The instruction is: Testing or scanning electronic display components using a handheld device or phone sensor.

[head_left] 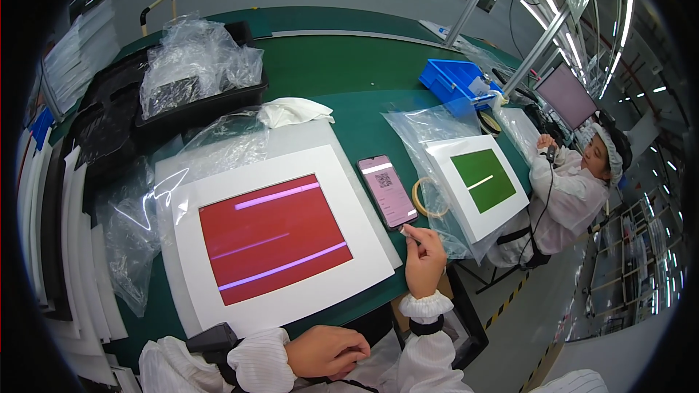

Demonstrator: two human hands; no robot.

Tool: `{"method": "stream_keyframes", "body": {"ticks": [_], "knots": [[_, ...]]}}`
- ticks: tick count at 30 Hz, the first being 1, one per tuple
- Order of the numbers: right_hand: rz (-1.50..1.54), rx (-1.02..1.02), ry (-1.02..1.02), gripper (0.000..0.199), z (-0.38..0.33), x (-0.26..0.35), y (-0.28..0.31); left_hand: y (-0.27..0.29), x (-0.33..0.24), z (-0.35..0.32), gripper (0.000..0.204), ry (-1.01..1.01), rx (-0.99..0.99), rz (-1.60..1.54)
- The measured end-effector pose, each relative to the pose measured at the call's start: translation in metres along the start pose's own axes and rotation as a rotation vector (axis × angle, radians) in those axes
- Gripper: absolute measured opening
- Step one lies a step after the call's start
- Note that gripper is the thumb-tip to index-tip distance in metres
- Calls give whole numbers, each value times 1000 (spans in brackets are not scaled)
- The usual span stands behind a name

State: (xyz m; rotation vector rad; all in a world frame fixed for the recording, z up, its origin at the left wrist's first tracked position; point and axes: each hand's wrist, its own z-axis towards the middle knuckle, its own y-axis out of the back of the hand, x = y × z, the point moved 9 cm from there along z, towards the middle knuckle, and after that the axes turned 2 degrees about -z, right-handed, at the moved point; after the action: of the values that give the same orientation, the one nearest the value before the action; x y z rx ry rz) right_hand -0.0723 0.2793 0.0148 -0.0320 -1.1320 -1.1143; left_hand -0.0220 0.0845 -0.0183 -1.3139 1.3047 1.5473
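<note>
My right hand (424, 262) is closed in a pinch at the lower end of a phone (387, 191) lying face up, its lit screen showing a square code. A small whitish thing shows at the fingertips, too small to name. My left hand (328, 351) rests near the table's front edge, fingers curled together and nothing visible in them. Beyond it lies a white-framed panel (291, 167) with a red face crossed by light streaks, on a white foam sheet (169, 247). Right of the phone, a roll of tan tape (429, 198) lies beside a white-framed panel with a green face (483, 180).
Black trays (204, 110) with crumpled clear plastic bags (196, 58) stand at the back left. White and black sheets (62, 240) lean at the left. A blue bin (455, 81) stands at the back right. A co-worker (564, 189) sits at the right near a monitor (566, 97).
</note>
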Motion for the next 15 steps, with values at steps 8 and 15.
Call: {"method": "stream_keyframes", "body": {"ticks": [8, 15], "knots": [[11, 0, -9, 24, 0, -1, 0, 1, -1, 0, 14, 8, -1, -18], [15, 8, 6, 23, -1, -3, -1, 0, 0, 0, 14, -9, -10, -22]]}}
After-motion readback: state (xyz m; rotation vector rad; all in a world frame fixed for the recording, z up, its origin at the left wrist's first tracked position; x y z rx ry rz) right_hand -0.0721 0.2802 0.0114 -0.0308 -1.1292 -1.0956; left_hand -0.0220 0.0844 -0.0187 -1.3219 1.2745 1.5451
